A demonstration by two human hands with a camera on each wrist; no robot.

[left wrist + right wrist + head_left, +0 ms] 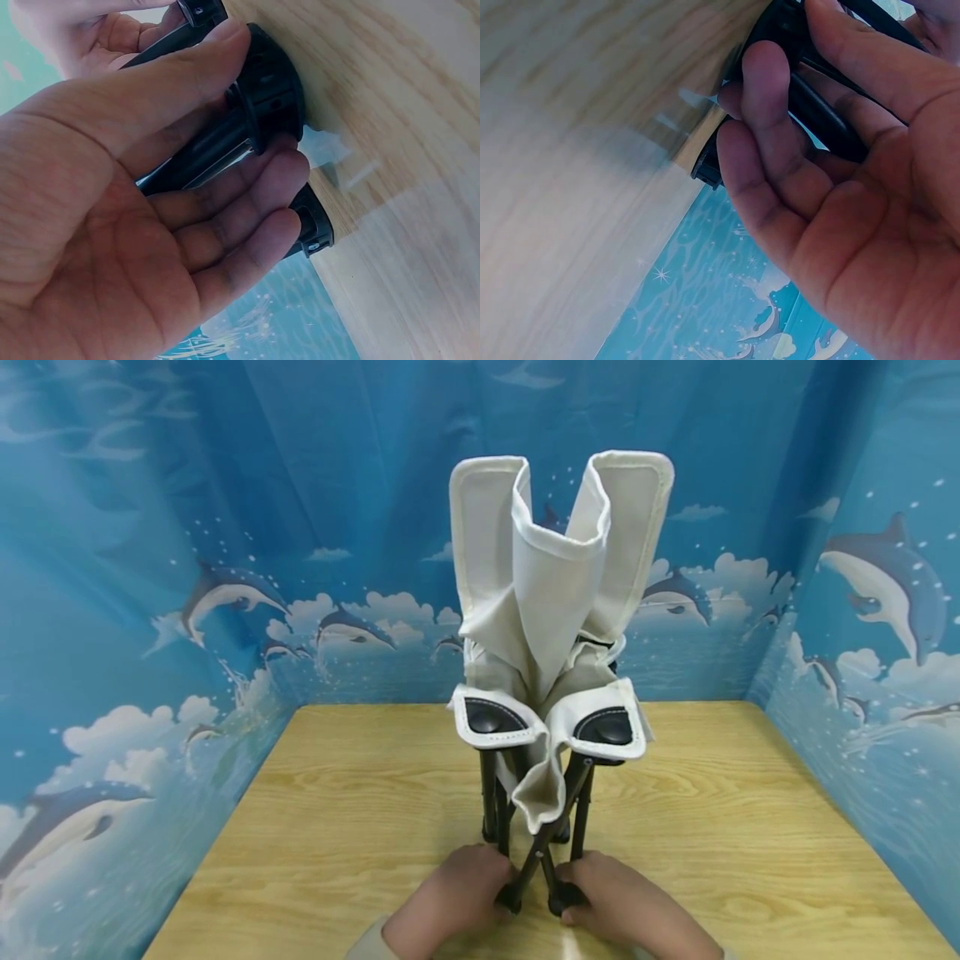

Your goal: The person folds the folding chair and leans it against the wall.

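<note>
A folding chair (558,589) with white fabric and black tube legs stands upright, partly folded, on the wooden table. Its seat cloth sags in creases between black corner patches. Low at the near side, my left hand (465,889) holds the left front leg by its foot. In the left wrist view the thumb presses the black plastic foot (274,94) while the fingers curl round its other side. My right hand (618,897) grips the opposite front foot, and in the right wrist view its fingers (769,112) bend around the black foot (780,34). The two front feet are close together.
The light wooden table (360,793) extends to both sides and behind the chair. A blue curtain (337,527) printed with dolphins and clouds encloses the back and sides. In the left wrist view, another black foot (315,225) shows beyond the fingers.
</note>
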